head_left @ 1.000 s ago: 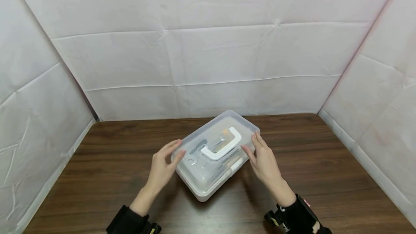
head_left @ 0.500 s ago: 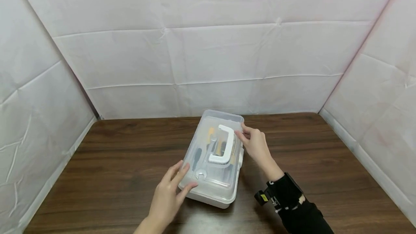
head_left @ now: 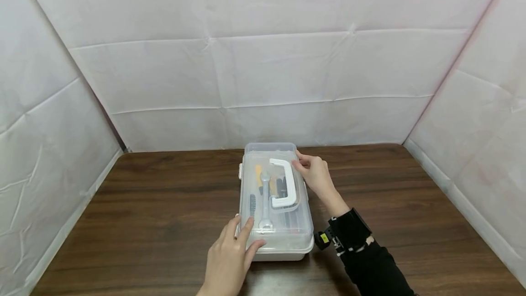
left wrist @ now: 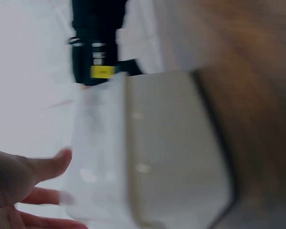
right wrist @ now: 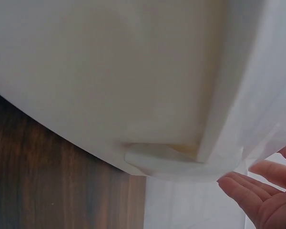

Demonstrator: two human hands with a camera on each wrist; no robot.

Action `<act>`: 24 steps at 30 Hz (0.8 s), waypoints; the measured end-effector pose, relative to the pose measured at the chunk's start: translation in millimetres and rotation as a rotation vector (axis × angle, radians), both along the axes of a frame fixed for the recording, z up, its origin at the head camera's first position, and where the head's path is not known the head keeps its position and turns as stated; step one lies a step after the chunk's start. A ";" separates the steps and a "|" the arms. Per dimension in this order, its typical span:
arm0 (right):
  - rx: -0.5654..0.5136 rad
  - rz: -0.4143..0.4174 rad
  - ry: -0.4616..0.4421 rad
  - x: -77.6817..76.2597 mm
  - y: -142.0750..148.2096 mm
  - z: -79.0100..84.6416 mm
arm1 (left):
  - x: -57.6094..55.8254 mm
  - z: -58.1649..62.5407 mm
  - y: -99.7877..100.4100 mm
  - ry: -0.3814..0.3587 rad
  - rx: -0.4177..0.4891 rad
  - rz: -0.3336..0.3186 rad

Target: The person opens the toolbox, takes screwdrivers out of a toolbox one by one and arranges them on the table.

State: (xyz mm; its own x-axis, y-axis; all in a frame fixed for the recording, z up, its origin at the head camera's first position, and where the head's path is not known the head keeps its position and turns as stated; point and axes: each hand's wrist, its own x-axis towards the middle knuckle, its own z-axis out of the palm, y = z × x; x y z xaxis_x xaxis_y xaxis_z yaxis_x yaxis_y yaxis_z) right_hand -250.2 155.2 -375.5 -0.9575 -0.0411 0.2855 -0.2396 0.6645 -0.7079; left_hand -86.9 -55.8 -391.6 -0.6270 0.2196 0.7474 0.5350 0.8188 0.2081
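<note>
A toolbox (head_left: 287,218) with a translucent lid and white base sits on the table, its long side running away from me. A white handle (head_left: 290,186) lies on its lid. Through the lid show a wrench (head_left: 265,200) and yellow and dark tools. My left hand (head_left: 227,259) touches the near left corner, its fingers extended along the side and its thumb toward the near end. At the far right edge, the extended fingers of my right hand (head_left: 315,175) touch the lid. The left wrist view shows the left hand (left wrist: 24,186) beside the blurred box.
The dark wood table (head_left: 164,204) spreads around the toolbox. White cloth walls stand at the back (head_left: 263,72), left (head_left: 45,140) and right (head_left: 485,140). A white latch (head_left: 240,171) sticks out from the box's left side.
The toolbox has turned counterclockwise on the table, from diagonal to nearly straight. My left hand has moved right and nearer to me; my right hand has moved left and farther away with the box edge.
</note>
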 end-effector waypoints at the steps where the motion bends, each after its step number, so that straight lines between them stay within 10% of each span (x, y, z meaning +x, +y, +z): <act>1: 0.000 -0.005 -0.001 0.3 -0.4 -0.6 | -0.6 2.9 1.4 -0.009 0.001 -0.009; 10: -0.035 -0.020 0.008 2.8 -1.8 -2.9 | -23.3 16.6 29.4 -0.097 -0.187 -0.296; 24: -0.030 -0.020 0.073 5.9 -7.0 -8.7 | -36.6 8.4 43.0 -0.130 -0.261 -0.286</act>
